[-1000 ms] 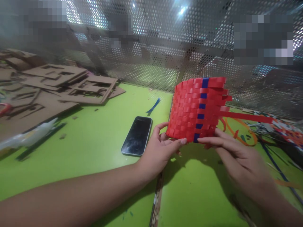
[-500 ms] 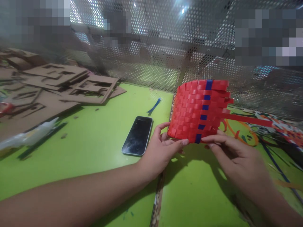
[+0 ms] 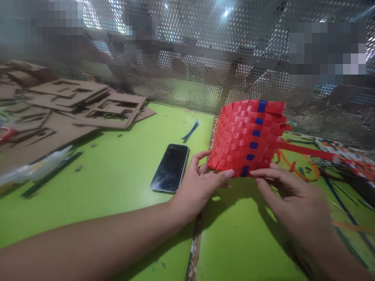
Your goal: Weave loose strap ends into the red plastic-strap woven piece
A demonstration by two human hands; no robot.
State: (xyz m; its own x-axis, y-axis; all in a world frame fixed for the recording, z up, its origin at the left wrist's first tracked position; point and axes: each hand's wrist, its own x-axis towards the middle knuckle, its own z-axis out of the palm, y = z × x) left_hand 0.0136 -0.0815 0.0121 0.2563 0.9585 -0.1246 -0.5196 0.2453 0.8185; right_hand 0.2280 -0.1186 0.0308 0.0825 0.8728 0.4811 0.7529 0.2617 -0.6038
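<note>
A red woven strip mat (image 3: 234, 136) with one blue strip running through it is held up, tilted and curved, over the green table. My left hand (image 3: 202, 183) grips its lower left edge, thumb in front and fingers behind. At the lower right edge, by the end of the blue strip, the thumb and forefinger of my right hand (image 3: 293, 195) are pinched together on the mat. One long red strip (image 3: 307, 150) sticks out from its right side. Behind the mat, some of my left fingers are hidden.
A phone (image 3: 170, 168) lies left of my left hand, with a short blue strip (image 3: 191, 130) beyond it. Cut cardboard pieces (image 3: 67, 93) are piled at the left. Coloured strips (image 3: 345, 156) lie at the right. A perforated metal screen (image 3: 187, 66) stands behind the green table (image 3: 117, 168).
The mat's top has tipped slightly to the right, and the long red strip sits a little lower. Both hands keep their hold, with the right hand barely shifted.
</note>
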